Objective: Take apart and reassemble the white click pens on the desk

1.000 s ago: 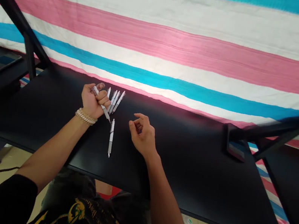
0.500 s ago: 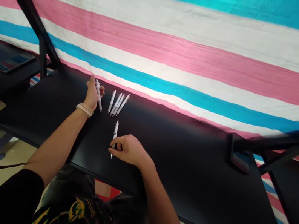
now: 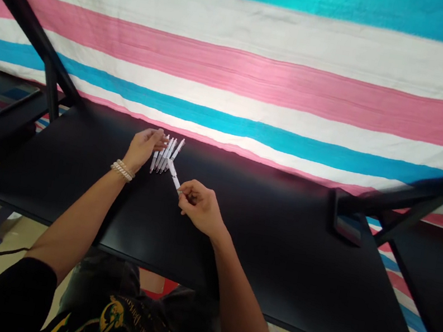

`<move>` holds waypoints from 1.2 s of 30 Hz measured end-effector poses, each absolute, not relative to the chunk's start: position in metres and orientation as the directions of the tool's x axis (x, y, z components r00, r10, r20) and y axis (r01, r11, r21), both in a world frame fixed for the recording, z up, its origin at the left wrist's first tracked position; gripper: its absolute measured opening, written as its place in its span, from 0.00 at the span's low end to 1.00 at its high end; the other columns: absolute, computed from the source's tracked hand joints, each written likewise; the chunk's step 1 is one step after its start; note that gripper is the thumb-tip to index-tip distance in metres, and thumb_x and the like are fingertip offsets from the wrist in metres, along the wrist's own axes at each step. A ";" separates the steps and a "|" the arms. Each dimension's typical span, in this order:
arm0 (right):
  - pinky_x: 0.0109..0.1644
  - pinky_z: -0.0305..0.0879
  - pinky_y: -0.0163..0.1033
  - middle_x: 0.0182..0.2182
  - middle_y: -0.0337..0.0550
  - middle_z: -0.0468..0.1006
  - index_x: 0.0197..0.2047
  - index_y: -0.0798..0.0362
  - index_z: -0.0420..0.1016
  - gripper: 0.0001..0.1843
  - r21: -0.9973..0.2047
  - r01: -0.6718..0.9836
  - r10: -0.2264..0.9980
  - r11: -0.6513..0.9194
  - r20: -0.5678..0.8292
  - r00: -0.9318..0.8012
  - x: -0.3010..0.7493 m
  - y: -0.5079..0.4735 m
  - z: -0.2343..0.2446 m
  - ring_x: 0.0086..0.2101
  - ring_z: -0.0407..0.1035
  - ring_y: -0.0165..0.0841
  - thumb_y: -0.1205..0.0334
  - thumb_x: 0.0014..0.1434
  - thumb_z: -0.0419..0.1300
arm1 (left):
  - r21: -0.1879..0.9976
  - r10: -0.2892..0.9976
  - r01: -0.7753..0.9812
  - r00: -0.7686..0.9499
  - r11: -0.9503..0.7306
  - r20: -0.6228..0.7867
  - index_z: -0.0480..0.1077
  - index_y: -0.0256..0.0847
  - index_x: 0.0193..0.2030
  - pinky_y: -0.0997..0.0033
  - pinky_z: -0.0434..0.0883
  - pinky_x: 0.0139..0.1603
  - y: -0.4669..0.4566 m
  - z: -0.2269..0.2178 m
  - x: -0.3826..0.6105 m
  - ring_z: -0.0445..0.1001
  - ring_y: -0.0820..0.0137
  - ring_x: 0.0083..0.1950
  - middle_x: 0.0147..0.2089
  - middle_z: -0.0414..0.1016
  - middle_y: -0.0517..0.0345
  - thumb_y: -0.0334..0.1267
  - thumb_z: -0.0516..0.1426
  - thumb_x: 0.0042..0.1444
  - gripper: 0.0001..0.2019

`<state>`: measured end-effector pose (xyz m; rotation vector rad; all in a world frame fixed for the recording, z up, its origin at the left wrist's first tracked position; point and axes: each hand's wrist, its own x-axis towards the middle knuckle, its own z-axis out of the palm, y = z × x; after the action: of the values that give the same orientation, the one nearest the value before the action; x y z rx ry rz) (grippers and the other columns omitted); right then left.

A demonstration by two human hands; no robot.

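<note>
Pen [image 3: 174, 174] sits above the table, right of centre of the row of pens [image 3: 165, 158]; long axis diagonal, clicker end pointing far-left at the row, other end in my right hand [image 3: 201, 204], thumb and fingertips pinching. My left hand [image 3: 142, 148]: fingers over the row's far-left ends, can't tell from here if gripping. Striped sheet [image 3: 260, 85] borders the far edge; black tabletop [image 3: 272, 242] stretches right to a dark flat object [image 3: 349, 228].

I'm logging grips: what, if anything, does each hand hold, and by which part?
Right hand: a white pen, by its near end. Left hand, at the grouped pens: cannot be told.
</note>
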<state>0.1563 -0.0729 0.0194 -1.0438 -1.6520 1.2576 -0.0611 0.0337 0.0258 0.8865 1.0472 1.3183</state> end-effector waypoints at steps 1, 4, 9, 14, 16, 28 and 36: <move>0.25 0.69 0.31 0.27 0.33 0.71 0.39 0.52 0.73 0.04 -0.985 0.087 0.940 0.152 0.117 -0.321 0.155 -0.073 0.020 0.22 0.67 0.24 0.64 0.59 0.61 | 0.948 0.994 -0.302 0.072 0.105 -0.087 0.74 0.34 0.42 0.72 0.74 0.41 0.029 0.027 -0.055 0.82 0.67 0.39 0.40 0.82 0.45 0.51 0.64 0.57 0.20; 0.22 0.69 0.31 0.27 0.33 0.72 0.39 0.52 0.73 0.06 -0.988 -0.028 0.960 0.151 0.154 -0.232 0.155 -0.071 0.020 0.21 0.66 0.24 0.62 0.58 0.62 | 0.927 0.905 -0.290 0.414 0.237 -0.102 0.76 0.31 0.45 0.65 0.78 0.44 0.013 0.028 -0.036 0.82 0.62 0.41 0.42 0.82 0.41 0.49 0.64 0.58 0.20; 0.19 0.64 0.29 0.26 0.33 0.74 0.46 0.52 0.75 0.13 -0.986 -0.050 0.986 0.162 0.160 0.037 0.160 -0.062 0.016 0.18 0.65 0.23 0.56 0.60 0.64 | 0.867 0.919 -0.423 0.384 0.263 -0.092 0.76 0.32 0.43 0.63 0.79 0.48 -0.001 0.024 -0.012 0.83 0.62 0.43 0.42 0.83 0.43 0.45 0.65 0.58 0.16; 0.15 0.58 0.29 0.20 0.36 0.72 0.34 0.55 0.77 0.22 -0.996 0.062 0.998 0.058 0.061 0.035 0.166 -0.057 0.011 0.15 0.63 0.24 0.44 0.65 0.58 | 0.866 0.943 -0.438 0.315 0.244 -0.106 0.77 0.31 0.40 0.59 0.78 0.53 0.003 0.023 -0.012 0.83 0.59 0.47 0.43 0.83 0.42 0.41 0.67 0.55 0.13; 0.15 0.55 0.29 0.19 0.35 0.70 0.32 0.55 0.77 0.22 -0.993 0.089 0.994 0.081 0.088 0.070 0.168 -0.057 0.010 0.15 0.61 0.23 0.43 0.65 0.59 | 0.876 0.931 -0.403 0.343 0.264 -0.123 0.78 0.30 0.40 0.61 0.79 0.51 0.004 0.023 -0.015 0.83 0.59 0.46 0.43 0.83 0.41 0.40 0.68 0.54 0.13; 0.29 0.73 0.36 0.31 0.43 0.79 0.37 0.52 0.82 0.13 -0.964 0.050 0.947 0.263 0.267 0.180 0.170 -0.051 0.008 0.27 0.74 0.31 0.50 0.59 0.66 | 0.870 0.914 -0.403 0.387 0.284 -0.119 0.79 0.30 0.42 0.70 0.79 0.47 0.004 0.019 -0.015 0.83 0.63 0.45 0.45 0.83 0.41 0.42 0.66 0.57 0.14; 0.34 0.75 0.39 0.36 0.45 0.80 0.42 0.51 0.81 0.13 -0.956 0.091 0.934 0.279 0.293 0.204 0.171 -0.051 0.007 0.31 0.75 0.32 0.52 0.59 0.67 | 0.873 0.937 -0.419 0.332 0.250 -0.109 0.79 0.31 0.41 0.70 0.79 0.48 0.003 0.020 -0.012 0.83 0.64 0.45 0.45 0.83 0.42 0.43 0.67 0.56 0.14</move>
<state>0.1706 -0.0506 0.0068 -1.1301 -1.2159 0.8086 -0.0124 0.0027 0.0204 0.8616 0.7353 1.0459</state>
